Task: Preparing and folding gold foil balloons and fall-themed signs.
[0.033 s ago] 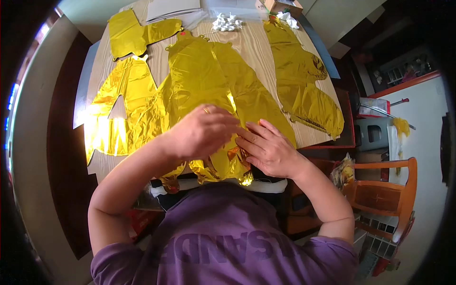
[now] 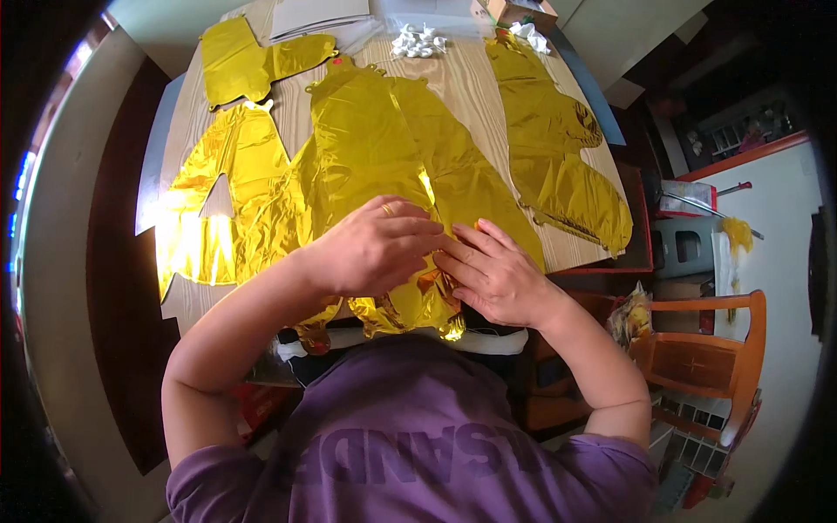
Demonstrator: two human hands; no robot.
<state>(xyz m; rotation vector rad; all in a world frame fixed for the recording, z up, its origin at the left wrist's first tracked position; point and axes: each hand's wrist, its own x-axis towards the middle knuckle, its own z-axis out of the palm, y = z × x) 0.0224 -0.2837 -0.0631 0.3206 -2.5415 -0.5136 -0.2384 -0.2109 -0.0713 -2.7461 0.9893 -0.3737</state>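
Note:
Flat gold foil balloons cover much of the table; the large middle foil balloon reaches down over the near edge by my body. My left hand, with a ring on one finger, is above its lower part. Its fingers are curled and pressed together, and whatever they pinch is hidden. My right hand lies on the same foil with fingers stretched out, their tips next to my left fingertips. Below the hands the foil is crumpled, with shiny folds.
Another gold foil balloon lies on the right and a smaller gold foil piece at the far left. White knotted bits sit in a pile at the back, near a box. A wooden chair stands to the right.
My left hand has turned slightly, its ringed finger shifting a little right and nearer. My right hand stays in place.

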